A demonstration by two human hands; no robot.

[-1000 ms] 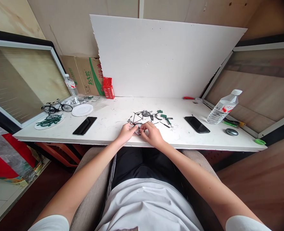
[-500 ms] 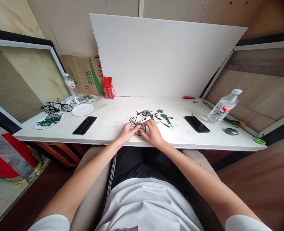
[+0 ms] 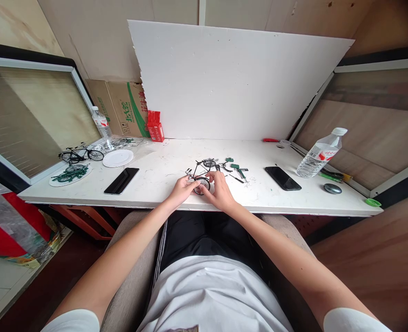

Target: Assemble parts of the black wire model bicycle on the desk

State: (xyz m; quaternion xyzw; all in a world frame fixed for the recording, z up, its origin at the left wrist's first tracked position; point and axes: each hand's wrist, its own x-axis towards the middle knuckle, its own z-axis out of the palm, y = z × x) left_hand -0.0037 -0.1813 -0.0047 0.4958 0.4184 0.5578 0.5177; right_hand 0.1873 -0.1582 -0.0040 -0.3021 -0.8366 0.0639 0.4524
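A small black model bicycle (image 3: 204, 186), partly built, is between my hands near the table's front edge, its spoked wheel towards me. My left hand (image 3: 183, 191) has its fingers closed on the left side of the model by the wheel. From the right, my right hand (image 3: 221, 192) grips the model, thumb at the wheel and index finger bent above it. Just behind lies another black spoked wheel (image 3: 209, 163). Green pieces (image 3: 235, 166) and thin black parts (image 3: 236, 178) are scattered to the right of the model.
Phones (image 3: 121, 180) (image 3: 282, 178) lie on both sides. A water bottle (image 3: 320, 153) and a grey oval object (image 3: 332, 188) are at the right. A finished model bicycle (image 3: 81, 154), a white disc (image 3: 118, 158) and a red box (image 3: 155, 126) stand left.
My right index finger has shifted slightly up and left, away from the wheel, and more of the wheel shows. My left hand is nearly unchanged.
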